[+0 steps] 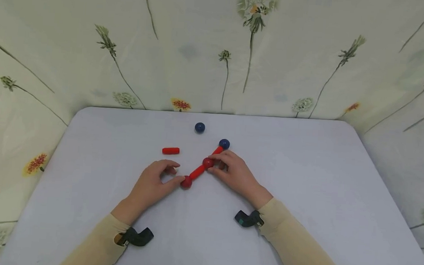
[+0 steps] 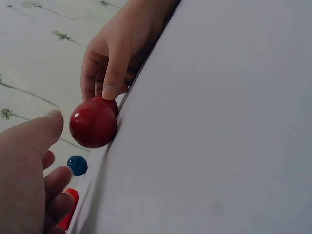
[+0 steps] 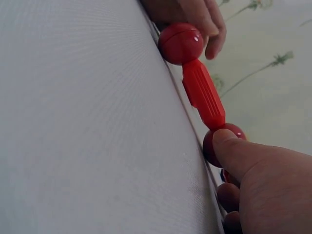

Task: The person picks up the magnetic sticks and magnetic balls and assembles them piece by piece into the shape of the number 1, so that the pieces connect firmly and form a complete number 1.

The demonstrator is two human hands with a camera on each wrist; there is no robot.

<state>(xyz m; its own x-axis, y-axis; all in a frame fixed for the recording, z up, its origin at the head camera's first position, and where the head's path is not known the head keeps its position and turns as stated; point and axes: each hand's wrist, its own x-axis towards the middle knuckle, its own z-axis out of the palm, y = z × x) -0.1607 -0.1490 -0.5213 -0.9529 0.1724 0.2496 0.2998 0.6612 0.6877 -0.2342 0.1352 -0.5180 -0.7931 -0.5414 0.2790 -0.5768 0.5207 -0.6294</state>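
A joined chain lies slantwise on the white table, made of balls and red rods. At its near end is a red ball, then a ridged red rod, a second red ball, another red rod and a blue ball. My right hand pinches the second red ball between thumb and fingers. Beside the near red ball is my left hand, its thumb close to the ball and its fingers spread apart. In the left wrist view a gap shows between that thumb and the ball.
A loose blue ball sits near the back of the white table. A loose red rod lies beyond my left hand. Flower-patterned cloth hangs behind the table and at both sides.
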